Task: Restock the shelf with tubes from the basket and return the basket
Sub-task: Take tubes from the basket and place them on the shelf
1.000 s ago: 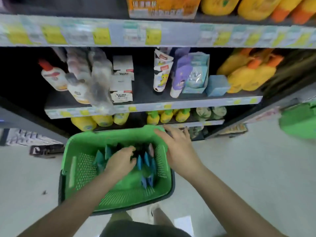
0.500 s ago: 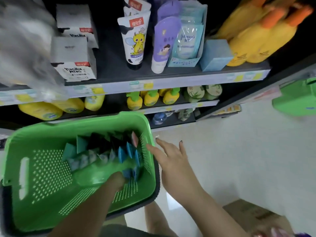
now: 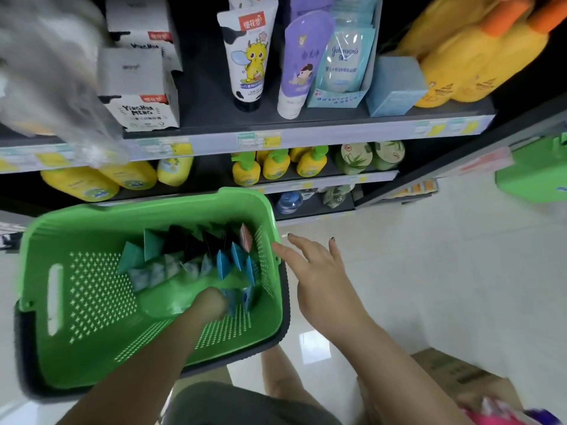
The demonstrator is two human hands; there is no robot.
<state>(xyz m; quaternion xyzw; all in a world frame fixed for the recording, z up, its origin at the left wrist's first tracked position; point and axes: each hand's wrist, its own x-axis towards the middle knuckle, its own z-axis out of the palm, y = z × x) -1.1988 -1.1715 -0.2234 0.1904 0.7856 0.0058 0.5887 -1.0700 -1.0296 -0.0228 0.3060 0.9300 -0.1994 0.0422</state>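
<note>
Head view. Green basket (image 3: 92, 348) fills the lower left of the frame, below the shelf (image 3: 306, 130), likely kept close for short reaches. Tubes (image 3: 196, 256) stand packed against its far right wall. Left hand (image 3: 211, 303) is down inside at the lower right corner, fingers curled around blue tubes there; grip partly blurred. Right hand (image 3: 319, 271) hovers just beside the right rim, fingers spread, holding nothing, probably ready to steady it. Shelf gap at upper centre beside the white tube (image 3: 245, 56) looks the likely target.
</note>
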